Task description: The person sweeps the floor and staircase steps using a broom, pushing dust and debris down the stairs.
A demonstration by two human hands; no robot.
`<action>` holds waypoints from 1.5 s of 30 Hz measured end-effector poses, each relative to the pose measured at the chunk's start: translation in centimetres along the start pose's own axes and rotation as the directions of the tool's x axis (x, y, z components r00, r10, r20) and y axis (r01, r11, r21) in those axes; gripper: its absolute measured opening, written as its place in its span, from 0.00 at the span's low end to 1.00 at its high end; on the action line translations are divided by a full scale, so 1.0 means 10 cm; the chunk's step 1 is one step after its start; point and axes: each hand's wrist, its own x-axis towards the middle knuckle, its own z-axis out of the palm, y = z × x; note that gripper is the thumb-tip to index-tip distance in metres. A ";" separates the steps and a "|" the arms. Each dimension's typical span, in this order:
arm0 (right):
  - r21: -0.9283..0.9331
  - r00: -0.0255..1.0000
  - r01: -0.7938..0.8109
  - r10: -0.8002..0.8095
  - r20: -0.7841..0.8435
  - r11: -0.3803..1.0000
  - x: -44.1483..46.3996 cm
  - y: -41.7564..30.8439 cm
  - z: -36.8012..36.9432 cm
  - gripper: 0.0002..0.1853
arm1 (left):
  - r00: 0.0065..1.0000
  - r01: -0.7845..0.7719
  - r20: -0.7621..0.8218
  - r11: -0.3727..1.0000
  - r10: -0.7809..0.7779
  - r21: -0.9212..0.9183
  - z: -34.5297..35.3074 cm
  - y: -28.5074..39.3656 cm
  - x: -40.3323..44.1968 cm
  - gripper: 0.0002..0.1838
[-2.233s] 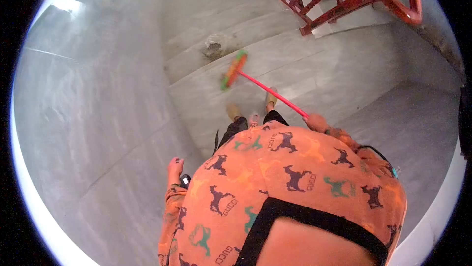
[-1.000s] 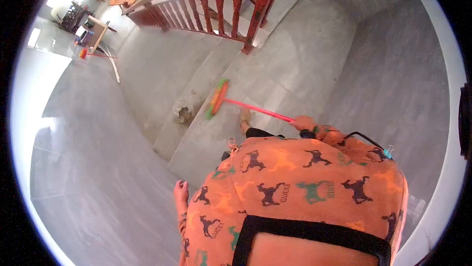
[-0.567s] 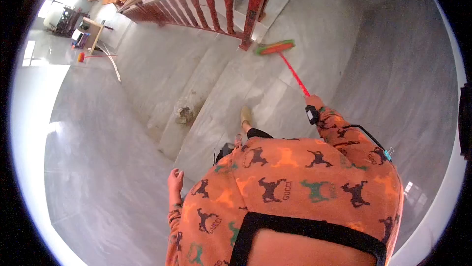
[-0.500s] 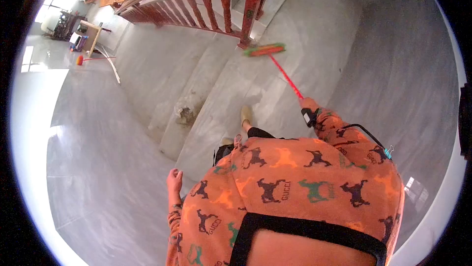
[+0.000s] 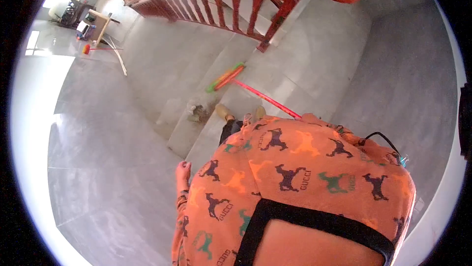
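A broom with a red stick and a green and orange bristle head slants across the stair steps. Its head rests on a step edge, left of the railing's end post. My right hand, partly hidden by my orange sleeve, is closed around the upper end of the stick. My left hand hangs at my left side, fingers curled in, with nothing visible in it. A small heap of debris lies on the step near my feet.
A dark red wooden railing runs along the far side of the stairs. My shoes stand on a step. At the far left are another broom, pale strips and a wooden frame. Grey walls flank the stairs.
The broom head has swept left and toward me, away from the railing post to the step edge. My right hand has drawn back closer to my body. The view has shifted slightly.
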 end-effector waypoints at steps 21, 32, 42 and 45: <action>0.311 0.836 -0.534 0.546 0.055 0.786 1.80 -0.93 -1.19 0.22 | 0.953 -0.251 -0.146 0.962 0.266 0.110 -2.51 1.77 1.20 0.20; 0.595 0.634 -0.704 0.721 0.280 0.388 2.53 -1.03 -0.29 0.17 | 0.510 -0.736 0.115 0.363 0.852 0.571 -2.80 4.87 2.90 0.24; 0.696 0.455 -0.714 0.806 0.378 0.077 3.24 -1.62 -0.66 0.20 | 0.087 -0.887 0.372 -0.098 0.924 0.451 -1.68 7.79 3.18 0.40; 0.742 0.390 -0.669 0.829 0.401 -0.044 3.62 -1.83 -0.41 0.21 | -0.353 -0.814 0.361 -0.474 0.863 0.337 -1.40 8.21 3.49 0.49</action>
